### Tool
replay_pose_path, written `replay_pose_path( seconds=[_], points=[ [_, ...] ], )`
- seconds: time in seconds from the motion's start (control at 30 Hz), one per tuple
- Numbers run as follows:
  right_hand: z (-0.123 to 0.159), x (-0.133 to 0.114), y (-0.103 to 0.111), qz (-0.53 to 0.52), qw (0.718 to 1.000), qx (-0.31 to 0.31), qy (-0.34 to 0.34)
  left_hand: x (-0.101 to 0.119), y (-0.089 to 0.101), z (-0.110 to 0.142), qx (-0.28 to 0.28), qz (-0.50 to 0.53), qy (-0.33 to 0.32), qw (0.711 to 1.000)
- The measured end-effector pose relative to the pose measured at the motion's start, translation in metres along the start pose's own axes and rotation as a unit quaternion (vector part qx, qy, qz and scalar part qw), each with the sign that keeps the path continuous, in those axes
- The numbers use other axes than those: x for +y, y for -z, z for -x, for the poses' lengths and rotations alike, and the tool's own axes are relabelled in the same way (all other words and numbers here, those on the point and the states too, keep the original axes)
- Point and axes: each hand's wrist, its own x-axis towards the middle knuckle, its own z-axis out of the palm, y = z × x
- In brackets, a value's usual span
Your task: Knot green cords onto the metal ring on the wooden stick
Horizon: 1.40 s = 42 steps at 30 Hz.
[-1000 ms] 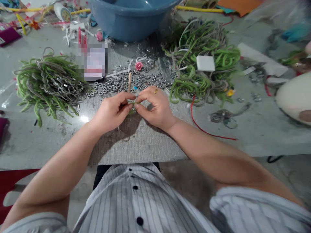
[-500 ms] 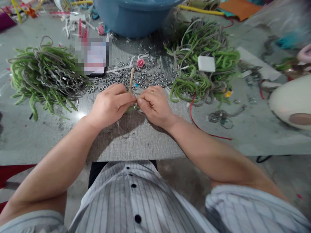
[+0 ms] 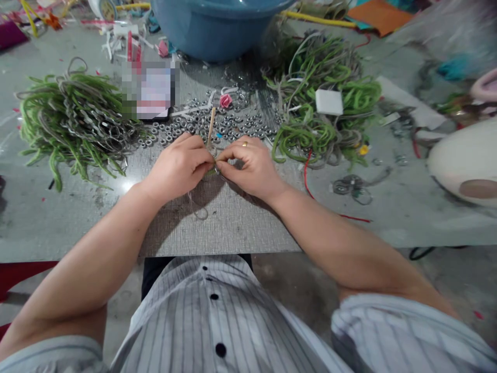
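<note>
My left hand (image 3: 179, 165) and my right hand (image 3: 248, 167) meet over the table, fingertips almost touching. Both are closed in a pinch on a thin cord, mostly hidden by the fingers; a bit of green shows below them. A loose grey cord end (image 3: 200, 211) curls on the table under my left hand. From behind the left fingers a slim wooden stick (image 3: 212, 126) points up and away; whether that hand grips it is hidden. Just beyond the fingertips lies a spread of small metal nuts (image 3: 233, 124).
On the left is a bundle of green and grey cords (image 3: 73, 124) strung with metal pieces. A tangled cord pile (image 3: 326, 124) carries a white block (image 3: 329, 102) at right. A blue basin (image 3: 217, 31), a phone (image 3: 154, 93) and a cream rounded object (image 3: 466, 166) stand around.
My right thumb and index finger have straightened and opened a wider gap behind the pinch. My left fingers have shifted slightly. The view has moved a little; everything else stays put.
</note>
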Motion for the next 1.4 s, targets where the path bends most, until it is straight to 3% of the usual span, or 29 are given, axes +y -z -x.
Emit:
replay_pose_path(
  seconds=[0.37,0.73,1.4],
  points=[
    [-0.002,0.002,-0.002,0.065,0.996,-0.05,0.036,0.002,-0.006,-0.001,-0.009,0.088,0.053,0.995],
    [0.001,0.01,0.009,0.087,0.989,-0.111,0.052,-0.007,0.0,-0.002,-0.05,0.033,0.052,0.997],
    [0.0,0.008,0.004,-0.009,0.994,-0.107,0.028,-0.005,0.002,-0.001,-0.135,-0.078,0.044,0.987]
  ],
)
